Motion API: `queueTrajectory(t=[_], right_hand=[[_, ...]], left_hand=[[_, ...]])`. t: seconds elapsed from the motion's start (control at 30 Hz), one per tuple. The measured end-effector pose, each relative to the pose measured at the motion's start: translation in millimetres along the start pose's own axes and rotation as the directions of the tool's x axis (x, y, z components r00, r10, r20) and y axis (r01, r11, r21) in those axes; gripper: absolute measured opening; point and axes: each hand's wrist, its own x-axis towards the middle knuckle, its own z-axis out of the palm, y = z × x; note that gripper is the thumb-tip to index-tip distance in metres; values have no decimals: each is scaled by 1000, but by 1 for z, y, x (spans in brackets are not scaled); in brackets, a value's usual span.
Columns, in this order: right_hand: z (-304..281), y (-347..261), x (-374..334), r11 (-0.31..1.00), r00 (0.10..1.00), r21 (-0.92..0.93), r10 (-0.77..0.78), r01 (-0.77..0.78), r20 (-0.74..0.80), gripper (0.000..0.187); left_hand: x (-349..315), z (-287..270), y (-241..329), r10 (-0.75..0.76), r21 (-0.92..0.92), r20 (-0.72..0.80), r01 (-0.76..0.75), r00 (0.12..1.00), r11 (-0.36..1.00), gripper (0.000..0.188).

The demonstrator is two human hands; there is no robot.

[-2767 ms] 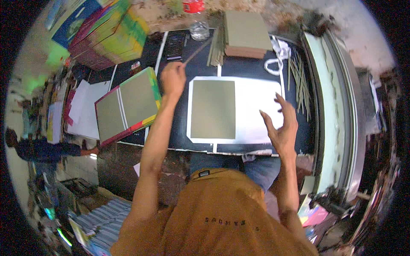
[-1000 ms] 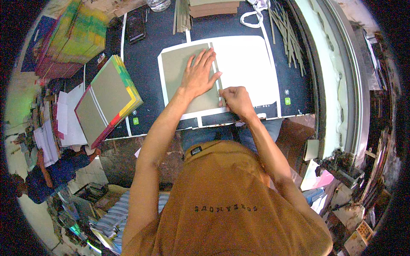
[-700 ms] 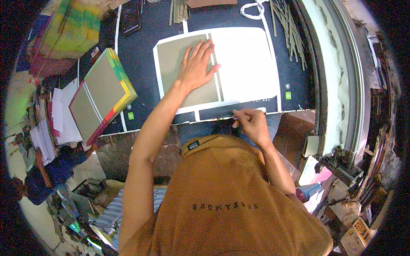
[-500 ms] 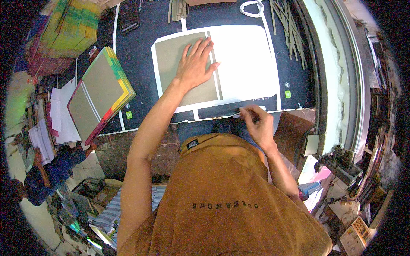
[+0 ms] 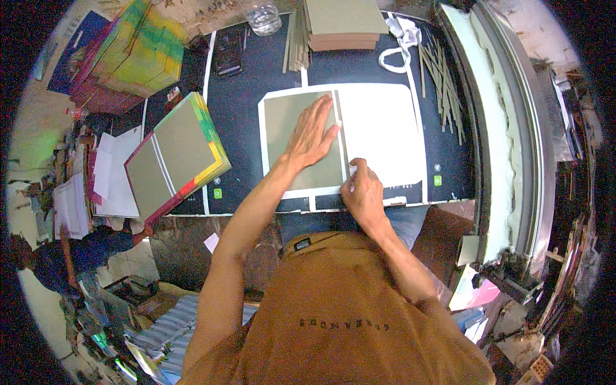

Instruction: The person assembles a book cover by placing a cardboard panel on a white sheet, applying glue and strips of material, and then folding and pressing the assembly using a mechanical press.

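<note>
1. Left hand (image 5: 311,138) flat on the grey board (image 5: 277,131), pressing, gripping nothing.
2. Right hand (image 5: 364,192) curled at the strip's lower end; can't tell if it's pinching anything.
3. Done: board on white sheet (image 5: 385,128) under left hand; narrow strip (image 5: 344,151) just beside board, right of left fingers.
4. Left, my read: sheet looks about half covered; white shows beyond the strip, up-right of right hand. Margins unfolded.
5. Left of left hand: board-lined covers (image 5: 183,141). Beyond both hands: board stack (image 5: 346,16), bundled strips (image 5: 296,42).
6. Far right of right hand: loose strips (image 5: 443,90), long machine (image 5: 507,128).
7. In the way: right hand overlaps sheet's near edge.
</note>
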Motion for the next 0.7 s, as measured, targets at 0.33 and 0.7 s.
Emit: queueTrajectory(t=[0.33, 0.7], right_hand=[[-106, 15, 44, 975, 824, -75, -218, 210, -523, 31], [-123, 86, 98, 955, 827, -274, -243, 112, -507, 47]], left_hand=[[75, -32, -108, -411, 307, -531, 621, 741, 722, 36], [59, -80, -97, -364, 162, -575, 538, 732, 827, 14]])
